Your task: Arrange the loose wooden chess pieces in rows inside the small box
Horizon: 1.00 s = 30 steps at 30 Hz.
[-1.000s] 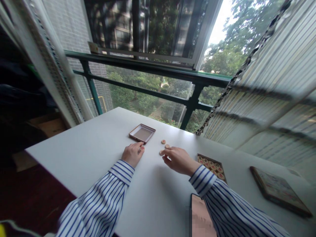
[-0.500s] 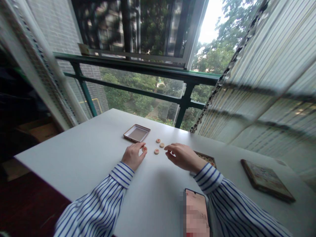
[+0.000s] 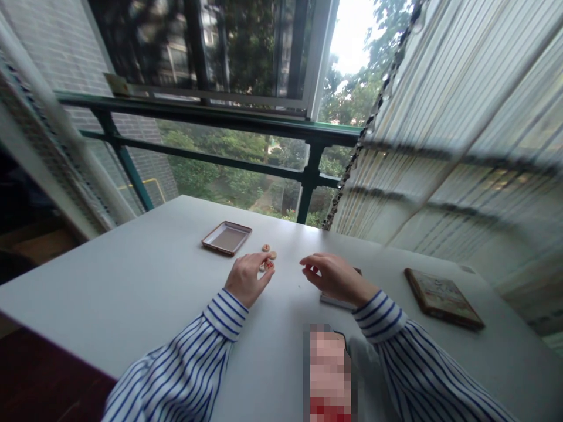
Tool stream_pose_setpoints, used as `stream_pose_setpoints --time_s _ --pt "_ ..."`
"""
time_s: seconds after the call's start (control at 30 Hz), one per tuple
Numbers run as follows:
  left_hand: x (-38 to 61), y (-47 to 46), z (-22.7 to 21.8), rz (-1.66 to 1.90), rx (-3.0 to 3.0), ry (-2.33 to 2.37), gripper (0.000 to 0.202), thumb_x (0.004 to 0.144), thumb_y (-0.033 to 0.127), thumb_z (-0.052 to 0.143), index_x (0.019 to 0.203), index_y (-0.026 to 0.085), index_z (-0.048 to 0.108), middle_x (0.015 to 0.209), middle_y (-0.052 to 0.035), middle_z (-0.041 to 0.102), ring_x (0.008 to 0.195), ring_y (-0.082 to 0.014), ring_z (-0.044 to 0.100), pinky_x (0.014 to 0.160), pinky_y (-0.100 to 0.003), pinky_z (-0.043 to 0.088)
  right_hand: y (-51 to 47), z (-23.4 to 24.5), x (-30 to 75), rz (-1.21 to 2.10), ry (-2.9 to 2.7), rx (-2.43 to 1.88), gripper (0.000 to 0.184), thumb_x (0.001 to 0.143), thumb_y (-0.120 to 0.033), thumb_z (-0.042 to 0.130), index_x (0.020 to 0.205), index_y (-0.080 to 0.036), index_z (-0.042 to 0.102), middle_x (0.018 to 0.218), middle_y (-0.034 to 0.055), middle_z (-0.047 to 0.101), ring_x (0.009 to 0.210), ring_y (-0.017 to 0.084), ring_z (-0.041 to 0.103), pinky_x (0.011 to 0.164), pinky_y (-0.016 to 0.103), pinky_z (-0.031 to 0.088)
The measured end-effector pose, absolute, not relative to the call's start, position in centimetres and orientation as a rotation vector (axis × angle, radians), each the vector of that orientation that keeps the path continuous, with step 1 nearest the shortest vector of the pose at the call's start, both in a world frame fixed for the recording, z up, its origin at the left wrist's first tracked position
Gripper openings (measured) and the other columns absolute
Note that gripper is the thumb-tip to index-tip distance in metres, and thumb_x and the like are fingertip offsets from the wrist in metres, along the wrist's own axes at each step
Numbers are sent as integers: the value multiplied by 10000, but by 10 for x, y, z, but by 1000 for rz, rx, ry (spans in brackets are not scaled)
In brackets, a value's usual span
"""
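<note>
My left hand [image 3: 248, 278] pinches a round wooden Chinese chess piece [image 3: 270, 266] with a red character between thumb and fingers, raised on its edge toward me. Close behind it on the white table lie a red-marked piece [image 3: 266, 248] and a plain-looking piece [image 3: 273, 255]. A further piece [image 3: 262, 267] is mostly covered by the left hand and the held piece. My right hand [image 3: 336, 278] hovers to the right, its fingers curled and the tips apart, with nothing visible in them. Under its wrist a box [image 3: 338, 301] is largely hidden.
A shallow empty tray-like lid [image 3: 226, 237] rests behind my left hand. At right lies a flat brown case [image 3: 444, 298] with a patterned top. A phone [image 3: 329, 375], blurred out, lies near the front. Green railing [image 3: 220, 132] and a striped curtain [image 3: 422, 193] border the table [image 3: 153, 281].
The view has turned right. My left hand has carried its chess piece rightward, over the nearest loose piece. My right hand has drawn away from the loose pieces.
</note>
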<state>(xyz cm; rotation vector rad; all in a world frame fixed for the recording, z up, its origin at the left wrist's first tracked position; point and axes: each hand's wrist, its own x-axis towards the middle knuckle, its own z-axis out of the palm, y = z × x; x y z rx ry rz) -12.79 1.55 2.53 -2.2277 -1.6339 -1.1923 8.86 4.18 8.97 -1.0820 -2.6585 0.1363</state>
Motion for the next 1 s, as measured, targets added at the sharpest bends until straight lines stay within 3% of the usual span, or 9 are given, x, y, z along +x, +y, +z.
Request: stream_pose_setpoints --time_s 1.0 --pt "-28 34 28 -1359 -2435 -1551 281 714 236 596 979 148 561 858 -70 650 818 -204 589 742 -355 450 44 77 147 269 -2338 -1209 214 826 -275 451 891 -184 633 777 34 657 673 121 569 627 226 408"
